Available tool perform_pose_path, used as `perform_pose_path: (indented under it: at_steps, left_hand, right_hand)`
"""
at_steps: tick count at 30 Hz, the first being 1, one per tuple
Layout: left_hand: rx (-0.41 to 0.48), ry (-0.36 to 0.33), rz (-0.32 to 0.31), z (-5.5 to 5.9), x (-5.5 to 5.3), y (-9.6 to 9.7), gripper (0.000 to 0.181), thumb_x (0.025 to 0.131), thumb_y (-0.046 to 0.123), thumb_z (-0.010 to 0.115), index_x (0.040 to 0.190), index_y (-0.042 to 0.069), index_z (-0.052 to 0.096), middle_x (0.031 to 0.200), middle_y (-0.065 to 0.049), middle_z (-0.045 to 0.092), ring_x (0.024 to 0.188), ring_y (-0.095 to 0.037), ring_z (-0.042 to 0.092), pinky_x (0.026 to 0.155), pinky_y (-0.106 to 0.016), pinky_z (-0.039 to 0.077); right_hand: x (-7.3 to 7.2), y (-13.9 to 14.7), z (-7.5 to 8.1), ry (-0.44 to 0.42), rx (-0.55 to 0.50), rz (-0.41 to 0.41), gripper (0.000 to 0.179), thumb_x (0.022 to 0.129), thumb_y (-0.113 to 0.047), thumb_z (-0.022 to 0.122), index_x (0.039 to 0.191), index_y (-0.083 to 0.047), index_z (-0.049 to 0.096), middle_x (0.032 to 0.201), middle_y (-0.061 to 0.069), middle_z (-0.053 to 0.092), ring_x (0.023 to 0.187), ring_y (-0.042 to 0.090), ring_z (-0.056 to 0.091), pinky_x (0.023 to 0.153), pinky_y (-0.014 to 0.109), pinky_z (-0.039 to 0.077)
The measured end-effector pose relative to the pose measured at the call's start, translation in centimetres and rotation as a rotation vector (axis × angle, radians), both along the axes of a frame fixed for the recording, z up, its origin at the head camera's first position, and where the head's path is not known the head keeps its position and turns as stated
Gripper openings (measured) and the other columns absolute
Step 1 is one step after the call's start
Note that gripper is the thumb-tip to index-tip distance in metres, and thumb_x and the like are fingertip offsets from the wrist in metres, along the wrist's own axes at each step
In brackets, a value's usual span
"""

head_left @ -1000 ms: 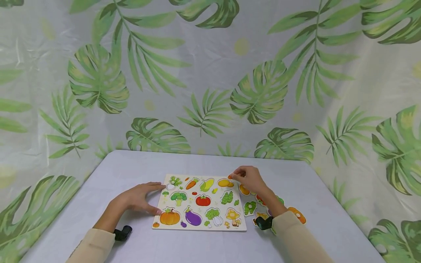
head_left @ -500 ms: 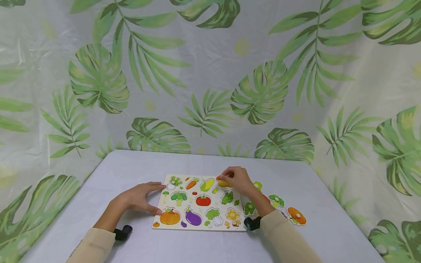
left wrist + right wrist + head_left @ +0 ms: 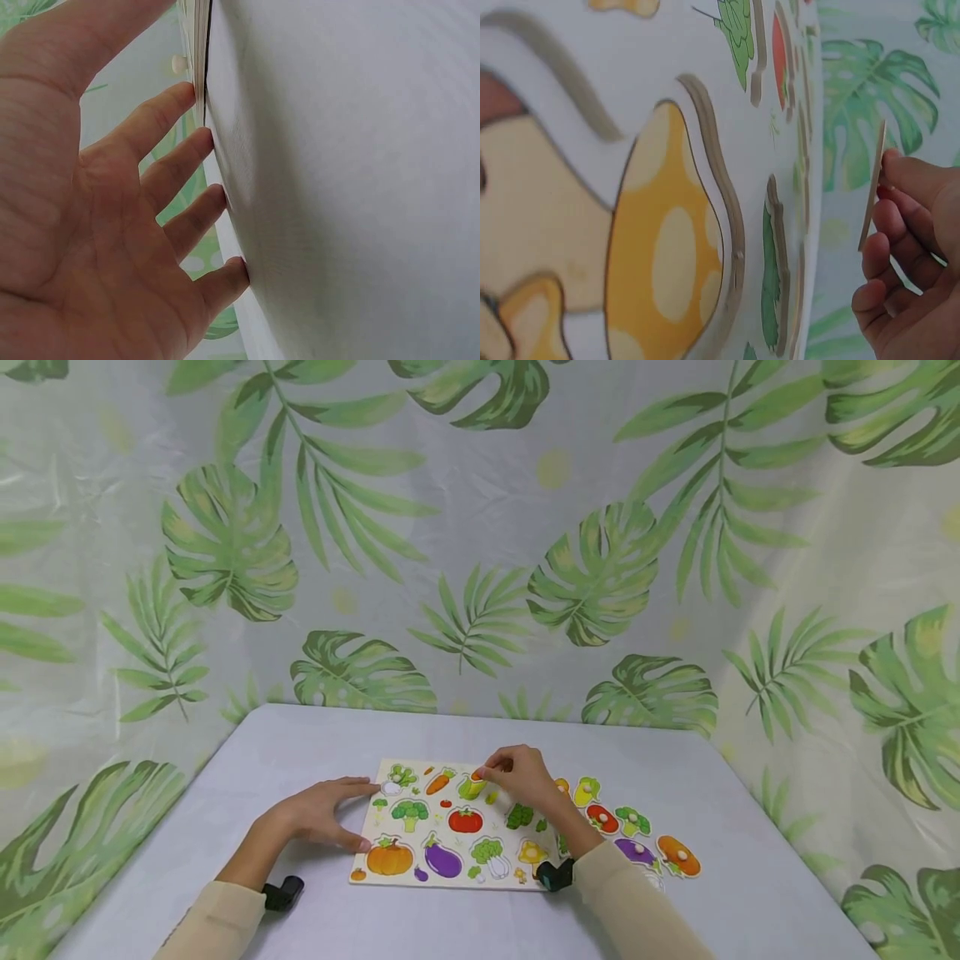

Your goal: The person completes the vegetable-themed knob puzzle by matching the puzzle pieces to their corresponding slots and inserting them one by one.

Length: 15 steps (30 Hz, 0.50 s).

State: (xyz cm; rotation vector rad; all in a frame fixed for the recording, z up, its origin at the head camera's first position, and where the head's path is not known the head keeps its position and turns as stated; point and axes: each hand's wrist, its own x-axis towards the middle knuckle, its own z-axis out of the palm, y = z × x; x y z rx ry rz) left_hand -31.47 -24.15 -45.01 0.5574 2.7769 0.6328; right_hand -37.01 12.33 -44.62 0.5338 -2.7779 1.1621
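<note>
A wooden puzzle board (image 3: 420, 837) printed with vegetables lies on the table in the head view. At its left side rests my left hand (image 3: 318, 814), thumb at the lower edge and fingertips at the upper edge. In the left wrist view the fingers (image 3: 180, 174) are spread, with some touching the board's side. My right hand (image 3: 525, 775) pinches a small orange puzzle piece (image 3: 477, 775) over the corn picture at the top of the board. Seen edge-on in the right wrist view, the piece (image 3: 873, 191) is thin and tilted; its printed face is hidden.
Right of the board lie several loose knobbed pieces, among them a tomato (image 3: 602, 819), a broccoli (image 3: 632, 821), an eggplant (image 3: 636, 852) and a pumpkin (image 3: 678, 857). The right forearm partly covers this group. A leaf-patterned curtain (image 3: 480, 527) hangs behind the white table (image 3: 315, 739).
My right hand has moved left across the top of the board with the orange puzzle piece, from the potato picture to the corn picture. More loose pieces show. My left hand stays put.
</note>
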Motion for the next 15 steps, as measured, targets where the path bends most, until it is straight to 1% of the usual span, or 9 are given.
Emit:
perform_pose_path:
  at_steps: [6,10,15]
  left_hand:
    - [0.012,-0.001,0.0,-0.1,0.1,-0.1,0.096,0.071,0.056,0.089,0.153,0.024,0.051,0.165,-0.011,0.039,0.15,-0.048,0.034,0.116,-0.075,0.029]
    - [0.011,-0.005,0.005,-0.3,0.1,-0.1,0.096,0.071,0.056,0.089,0.153,0.025,0.051,0.165,-0.01,0.039,0.15,-0.048,0.034,0.115,-0.075,0.029]
    - [0.0,0.011,0.004,-0.2,0.0,-0.1,0.096,0.071,0.057,0.089,0.153,0.026,0.05,0.165,-0.009,0.039,0.149,-0.049,0.034,0.114,-0.076,0.03]
  right_hand:
    - [0.1,-1.1,-0.5,0.0,0.01,0.019,0.019,0.093,-0.034,0.078,0.09,-0.016,0.078,0.077,-0.004,0.069,0.07,0.014,0.057,0.061,0.025,0.048]
    - [-0.1,-1.8,-0.9,0.002,0.02,0.028,0.017,0.093,-0.035,0.078,0.089,-0.018,0.079,0.074,-0.006,0.066,0.069,0.013,0.055,0.057,0.023,0.045]
    - [-0.3,-2.7,-0.9,0.024,0.028,0.025,0.015,0.093,-0.034,0.078,0.089,-0.02,0.08,0.073,-0.007,0.067,0.067,0.013,0.053,0.053,0.022,0.042]
